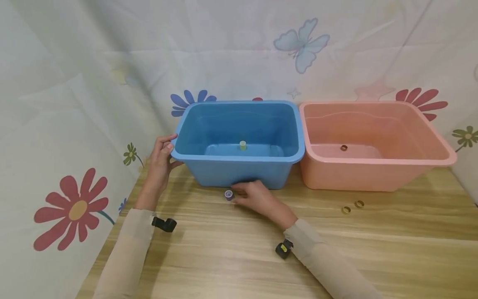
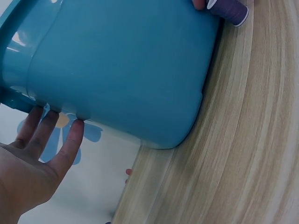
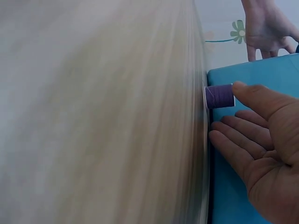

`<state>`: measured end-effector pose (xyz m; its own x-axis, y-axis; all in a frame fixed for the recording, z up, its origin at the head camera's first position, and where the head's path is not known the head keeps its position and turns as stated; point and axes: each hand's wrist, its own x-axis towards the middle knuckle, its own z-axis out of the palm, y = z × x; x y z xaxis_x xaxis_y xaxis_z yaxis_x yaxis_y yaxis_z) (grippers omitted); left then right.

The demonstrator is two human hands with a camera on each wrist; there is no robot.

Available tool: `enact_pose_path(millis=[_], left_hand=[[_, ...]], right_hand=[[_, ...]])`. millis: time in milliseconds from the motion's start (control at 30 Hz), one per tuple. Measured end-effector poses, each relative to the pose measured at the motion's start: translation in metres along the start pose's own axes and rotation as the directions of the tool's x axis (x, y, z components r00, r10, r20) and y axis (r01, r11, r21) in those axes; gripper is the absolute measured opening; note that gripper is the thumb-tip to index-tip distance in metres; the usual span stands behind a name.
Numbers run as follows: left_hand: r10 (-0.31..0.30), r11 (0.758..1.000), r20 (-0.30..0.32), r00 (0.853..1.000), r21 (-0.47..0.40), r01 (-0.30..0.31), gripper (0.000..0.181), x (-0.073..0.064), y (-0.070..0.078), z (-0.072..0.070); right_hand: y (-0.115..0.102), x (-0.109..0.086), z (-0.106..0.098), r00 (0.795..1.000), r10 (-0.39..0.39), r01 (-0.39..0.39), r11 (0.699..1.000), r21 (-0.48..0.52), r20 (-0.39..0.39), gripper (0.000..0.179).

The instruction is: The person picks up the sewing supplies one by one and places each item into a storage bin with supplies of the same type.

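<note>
A purple thread spool (image 1: pixel 229 195) stands upright on the wooden table, just in front of a blue plastic bin (image 1: pixel 239 172). The thumb of my right hand (image 1: pixel 257 199) reaches its upper end in the right wrist view, while the other fingers lie stretched beside the bin wall, below the spool (image 3: pixel 220 96) in that view. At the bin's left end, my left hand (image 1: pixel 161 155) touches the rim area; the left wrist view has its extended fingers (image 2: pixel 67 147) against the outer wall under the rim. Inside the blue bin stands a pale yellow-green spool (image 1: pixel 243 145).
A pink bin (image 1: pixel 351 176) stands right beside the blue one, with a gold-coloured ring (image 1: pixel 344 148) inside. Two more rings, a left one (image 1: pixel 346 210) and a right one (image 1: pixel 359 204), lie on the table before it. A patterned curtain (image 1: pixel 239 54) hangs behind and at left.
</note>
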<state>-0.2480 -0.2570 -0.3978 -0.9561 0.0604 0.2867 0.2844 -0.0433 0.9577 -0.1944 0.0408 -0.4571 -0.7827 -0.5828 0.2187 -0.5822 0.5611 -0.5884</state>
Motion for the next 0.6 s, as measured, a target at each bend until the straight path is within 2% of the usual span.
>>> enact_pose_path(millis=[333,600], left_hand=[[0.0,1.0,-0.01,1.0,0.004,0.0,0.039,-0.001,0.001,0.001],[-0.007,1.0,-0.015,1.0,0.019,0.007,0.039,-0.001,0.001,0.001]], right_hand=[[-0.004,0.006,0.003,1.0,0.027,-0.027,0.999,0.019,0.013,0.034],[-0.011,0.013,0.005,0.999,0.048,-0.047,0.997,-0.058,0.016,0.022]])
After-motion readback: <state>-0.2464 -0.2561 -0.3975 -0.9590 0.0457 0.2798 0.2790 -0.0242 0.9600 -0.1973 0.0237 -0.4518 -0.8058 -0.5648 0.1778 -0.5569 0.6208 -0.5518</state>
